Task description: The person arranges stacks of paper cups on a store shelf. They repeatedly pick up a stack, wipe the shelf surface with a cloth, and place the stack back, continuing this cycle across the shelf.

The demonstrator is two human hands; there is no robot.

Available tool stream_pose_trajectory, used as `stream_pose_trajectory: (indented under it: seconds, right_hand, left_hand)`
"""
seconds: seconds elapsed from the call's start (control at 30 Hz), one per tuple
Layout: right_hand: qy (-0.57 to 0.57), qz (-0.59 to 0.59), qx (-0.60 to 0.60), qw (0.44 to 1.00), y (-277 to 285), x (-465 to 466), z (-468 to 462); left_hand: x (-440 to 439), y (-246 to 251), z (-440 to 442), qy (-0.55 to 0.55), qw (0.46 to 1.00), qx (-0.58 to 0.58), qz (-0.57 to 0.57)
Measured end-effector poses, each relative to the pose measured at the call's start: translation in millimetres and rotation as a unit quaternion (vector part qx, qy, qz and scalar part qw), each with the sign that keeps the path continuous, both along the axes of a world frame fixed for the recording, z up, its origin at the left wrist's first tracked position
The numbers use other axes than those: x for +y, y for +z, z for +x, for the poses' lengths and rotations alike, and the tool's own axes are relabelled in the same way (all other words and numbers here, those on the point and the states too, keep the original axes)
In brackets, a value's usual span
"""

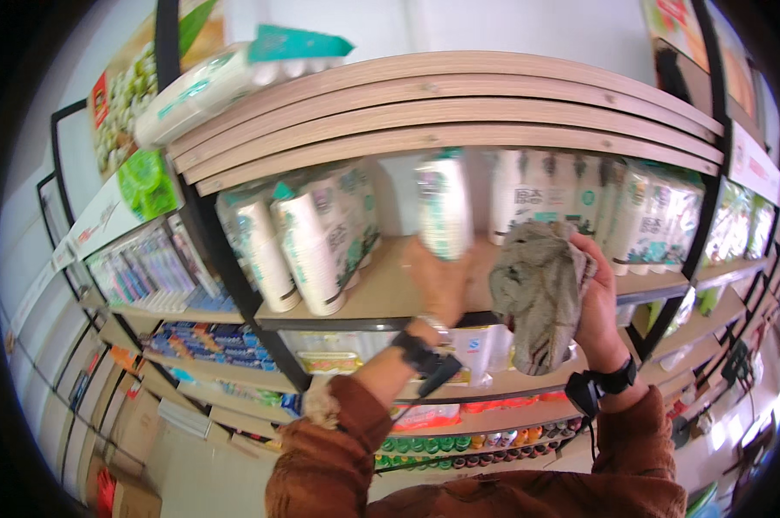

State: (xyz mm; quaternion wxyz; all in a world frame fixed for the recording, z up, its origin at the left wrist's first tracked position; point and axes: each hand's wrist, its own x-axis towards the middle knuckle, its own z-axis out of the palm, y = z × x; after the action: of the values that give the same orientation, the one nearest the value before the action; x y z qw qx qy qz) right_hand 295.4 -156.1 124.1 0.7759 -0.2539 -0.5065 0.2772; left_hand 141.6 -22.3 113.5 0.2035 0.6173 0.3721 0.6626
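Observation:
My left hand (438,272) grips the lower end of a wrapped stack of white paper cups (443,207) with green print; it stands upright over the wooden shelf board (370,291). Blur hides whether its base touches the board. In my right hand (600,298) hangs a crumpled grey-brown cleaning cloth (536,291), just in front of the shelf. Left of my left hand, more cup packs (312,252) lean in a row. Behind the cloth are further packs of cups (552,188), partly covered by it.
A wooden slatted panel (442,97) runs above the shelf, with another cup pack (202,97) lying on its left end. Black metal posts (234,291) flank the bay. Lower shelves carry plastic-wrapped goods (328,353) and bottles (429,445). Boxed goods (212,343) fill the left bay.

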Motion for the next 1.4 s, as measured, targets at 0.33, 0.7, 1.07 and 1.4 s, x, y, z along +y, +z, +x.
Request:
stream_pose_trajectory:
  seconds: [0.33,0.7,1.07,1.4]
  right_hand:
    - [0.011,-0.055,0.010,0.998,-22.9,-28.5,7.1]
    - [0.076,-0.029,-0.069,0.994,40.3,40.2,-114.1]
    - [-0.247,0.199,-0.355,0.879,79.3,92.3,-174.0]
    - [-0.273,0.171,-0.251,0.913,87.8,110.5,-164.5]
  left_hand:
    - [-1.5,-3.7,-99.9,0.132,0.976,-0.004,0.175]
    - [66.4,-10.6,-163.8,0.242,0.958,0.011,0.150]
    - [21.7,-30.9,-170.5,0.228,0.902,0.120,0.346]
    - [-54.9,-12.3,-241.1,0.245,0.874,0.236,0.347]
